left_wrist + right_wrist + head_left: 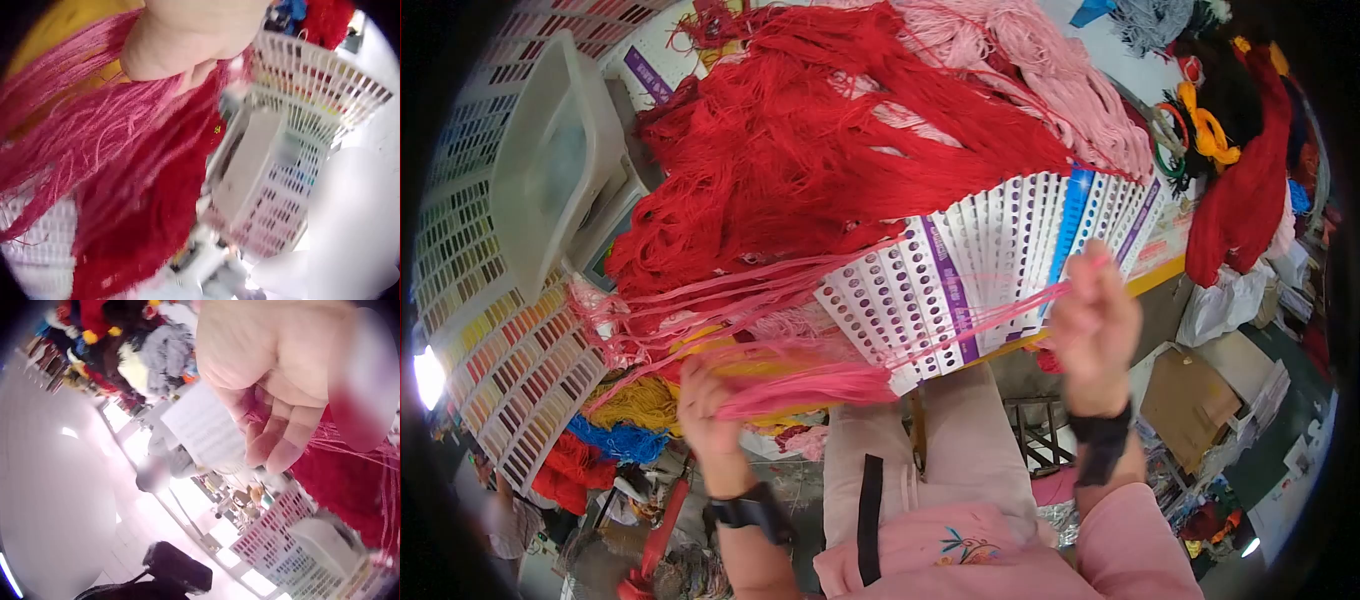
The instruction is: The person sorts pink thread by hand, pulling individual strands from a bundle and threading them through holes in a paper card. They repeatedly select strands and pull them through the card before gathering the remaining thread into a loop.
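Note:
My left hand grips a bundle of pink yarn at the lower left of the head view. In the left wrist view the pink yarn spreads out in loose strands from under the hand. My right hand is raised on the right, fingers curled, pinching the end of a few long pink strands. These strands run leftward across the fanned color cards. In the right wrist view the curled fingers partly hide the pink yarn. A large heap of red yarn lies just beyond both hands.
Light pink yarn lies at the back. A white plastic bin and a white basket-like grid stand on the left. Red yarn hangs at the right, near orange yarn. Cardboard lies low on the right.

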Action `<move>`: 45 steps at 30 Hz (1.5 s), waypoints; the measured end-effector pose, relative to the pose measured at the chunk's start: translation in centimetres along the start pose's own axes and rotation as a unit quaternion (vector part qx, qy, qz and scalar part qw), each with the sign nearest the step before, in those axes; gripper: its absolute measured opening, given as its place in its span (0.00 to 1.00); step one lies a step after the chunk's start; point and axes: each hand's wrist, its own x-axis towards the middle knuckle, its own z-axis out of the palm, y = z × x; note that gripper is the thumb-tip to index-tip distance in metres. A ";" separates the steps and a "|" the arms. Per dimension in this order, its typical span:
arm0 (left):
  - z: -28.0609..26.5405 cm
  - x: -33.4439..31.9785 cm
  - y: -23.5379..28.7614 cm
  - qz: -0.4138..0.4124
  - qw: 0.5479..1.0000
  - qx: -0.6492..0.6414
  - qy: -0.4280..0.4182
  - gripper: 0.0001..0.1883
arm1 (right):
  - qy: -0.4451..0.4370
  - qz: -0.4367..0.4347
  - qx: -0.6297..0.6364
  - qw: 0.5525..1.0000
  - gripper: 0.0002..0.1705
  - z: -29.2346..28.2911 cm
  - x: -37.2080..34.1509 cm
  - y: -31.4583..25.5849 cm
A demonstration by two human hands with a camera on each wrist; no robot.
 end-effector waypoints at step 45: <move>-0.7 11.4 -19.9 0.021 0.713 0.701 -0.006 0.07 | -0.118 -0.245 -0.738 0.617 0.21 -8.1 7.2 4.5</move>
